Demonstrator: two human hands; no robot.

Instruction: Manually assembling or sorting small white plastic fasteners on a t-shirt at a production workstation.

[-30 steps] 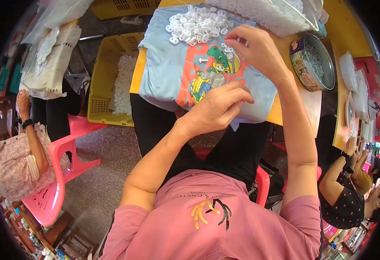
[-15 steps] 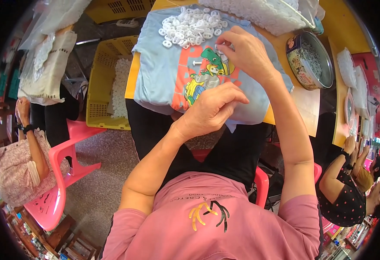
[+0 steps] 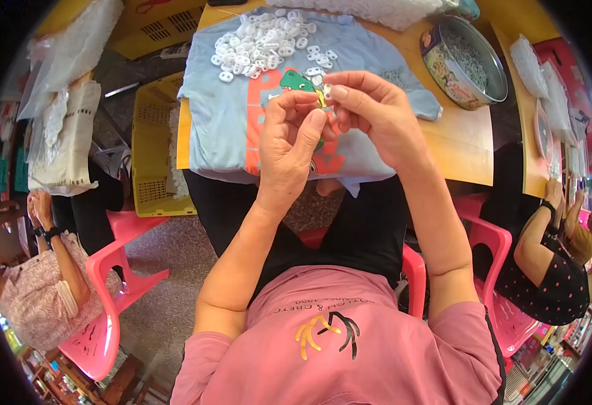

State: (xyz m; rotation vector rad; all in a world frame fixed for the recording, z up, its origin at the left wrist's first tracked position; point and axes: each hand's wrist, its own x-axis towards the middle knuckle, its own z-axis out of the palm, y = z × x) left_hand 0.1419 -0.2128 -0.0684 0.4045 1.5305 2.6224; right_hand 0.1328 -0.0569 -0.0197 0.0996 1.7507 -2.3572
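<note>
A: Small white piece (image 3: 325, 92) pinched between left hand (image 3: 294, 138) and right hand (image 3: 370, 111), raised over the blue shirt (image 3: 242, 121).

B: Fingertips clamped together. Judgement: keep it centred; spare white pieces (image 3: 262, 40) lie near.

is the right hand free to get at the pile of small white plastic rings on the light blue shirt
Probably yes: the right hand hovers just below the pile of small white plastic rings on the light blue shirt, nothing between, though its fingertips pinch a small piece.

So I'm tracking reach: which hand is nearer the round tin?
Right. The right hand is just left of the tin; the left hand sits farther left, beyond the right one.
</note>
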